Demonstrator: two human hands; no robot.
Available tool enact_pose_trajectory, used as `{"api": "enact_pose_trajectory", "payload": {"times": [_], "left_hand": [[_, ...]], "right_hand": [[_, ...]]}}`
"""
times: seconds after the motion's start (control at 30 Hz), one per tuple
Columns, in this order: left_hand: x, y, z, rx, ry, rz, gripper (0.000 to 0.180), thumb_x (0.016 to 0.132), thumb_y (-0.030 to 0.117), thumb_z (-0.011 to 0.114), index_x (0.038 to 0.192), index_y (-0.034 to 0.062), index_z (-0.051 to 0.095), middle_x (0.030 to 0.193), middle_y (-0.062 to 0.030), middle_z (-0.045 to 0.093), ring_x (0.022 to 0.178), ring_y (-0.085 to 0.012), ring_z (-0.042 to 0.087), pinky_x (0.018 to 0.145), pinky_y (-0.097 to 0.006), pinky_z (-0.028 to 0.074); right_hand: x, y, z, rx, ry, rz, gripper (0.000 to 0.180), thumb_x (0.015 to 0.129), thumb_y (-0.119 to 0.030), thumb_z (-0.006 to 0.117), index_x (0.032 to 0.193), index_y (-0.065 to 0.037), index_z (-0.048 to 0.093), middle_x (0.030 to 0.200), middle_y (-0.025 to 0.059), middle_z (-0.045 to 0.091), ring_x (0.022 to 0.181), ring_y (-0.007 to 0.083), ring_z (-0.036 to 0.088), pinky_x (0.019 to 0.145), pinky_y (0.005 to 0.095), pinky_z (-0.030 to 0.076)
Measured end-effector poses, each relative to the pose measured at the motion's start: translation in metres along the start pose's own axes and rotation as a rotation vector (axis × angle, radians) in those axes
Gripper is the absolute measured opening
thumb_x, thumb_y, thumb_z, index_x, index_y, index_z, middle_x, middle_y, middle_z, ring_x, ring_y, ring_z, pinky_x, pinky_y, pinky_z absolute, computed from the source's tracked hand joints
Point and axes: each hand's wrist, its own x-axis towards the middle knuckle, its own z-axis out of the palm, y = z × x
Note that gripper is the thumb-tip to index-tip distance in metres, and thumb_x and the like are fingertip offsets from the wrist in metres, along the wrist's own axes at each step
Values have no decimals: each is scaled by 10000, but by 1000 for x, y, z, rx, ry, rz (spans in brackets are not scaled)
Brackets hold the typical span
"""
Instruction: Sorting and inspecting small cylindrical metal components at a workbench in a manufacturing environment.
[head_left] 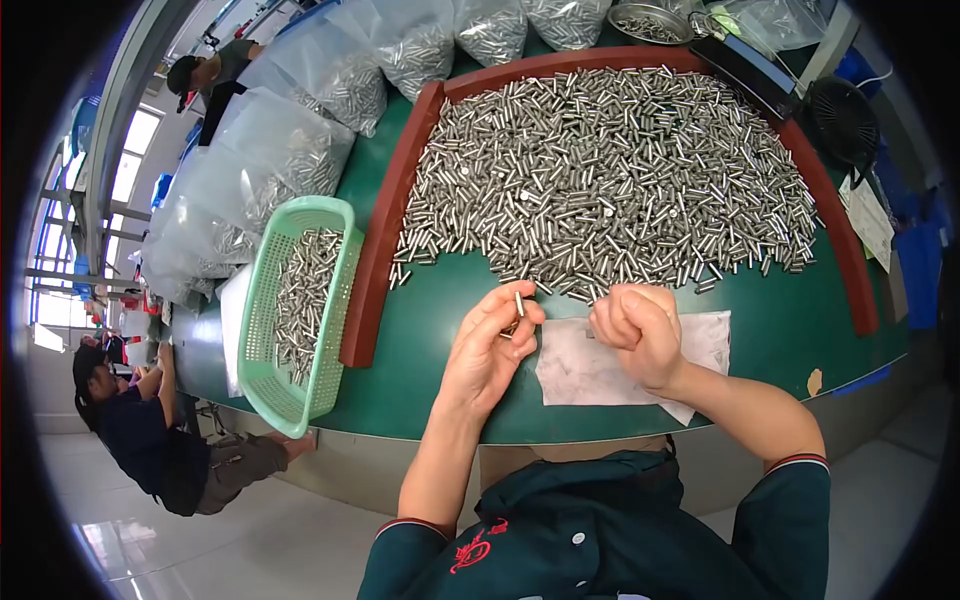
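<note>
My left hand is closed around small metal pins, palm turned up. One shiny pin stands nearly upright at its fingertips, and more metal shows between the curled fingers. To its right, my right hand is curled into a fist above a stained whitish cloth; whatever it holds is hidden by the fingers. Just beyond both hands spreads a large heap of short silvery cylindrical pins on the green tabletop.
A dark red wooden frame borders the heap on three sides. Left of it stands a green plastic basket holding pins. Clear bags of pins line the back and left. A black fan is at far right; two people are at left.
</note>
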Motion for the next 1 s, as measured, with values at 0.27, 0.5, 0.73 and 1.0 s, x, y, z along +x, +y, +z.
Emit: {"api": "enact_pose_trajectory", "payload": {"times": [0.27, 0.5, 0.73, 1.0], "left_hand": [[3, 14, -13, 885, 345, 317, 109, 765, 103, 611, 735, 6, 570, 494, 54, 380, 453, -33, 338, 425, -206, 274], [17, 5, -5, 1491, 445, 509, 190, 673, 151, 692, 681, 18, 556, 419, -35, 393, 354, -169, 384, 396, -321, 316], [-7, 1, 20, 1118, 53, 386, 116, 700, 4, 638, 816, 10, 631, 520, -9, 498, 445, -55, 366, 413, -210, 311], [-15, -7, 18, 1448, 9, 362, 223, 648, 53, 659, 870, 42, 633, 465, -43, 404, 401, -130, 388, 400, -273, 327]], "right_hand": [[2, 2, 8, 9, -21, -24, 367, 837, -174, 354, 493, -88, 262, 428, -14, 242, 405, 85, 188, 402, 245, 171], [1, 1, 7, 4, 7, -10, 360, 828, -164, 353, 488, -85, 268, 427, -7, 255, 406, 85, 196, 410, 244, 181], [3, 0, 4, 27, -10, -7, 339, 831, -137, 347, 507, -71, 273, 463, -12, 272, 436, 74, 226, 429, 233, 203], [3, 0, 4, -2, 13, -1, 349, 837, -152, 346, 503, -81, 277, 459, -12, 269, 429, 84, 230, 428, 237, 202]]}}
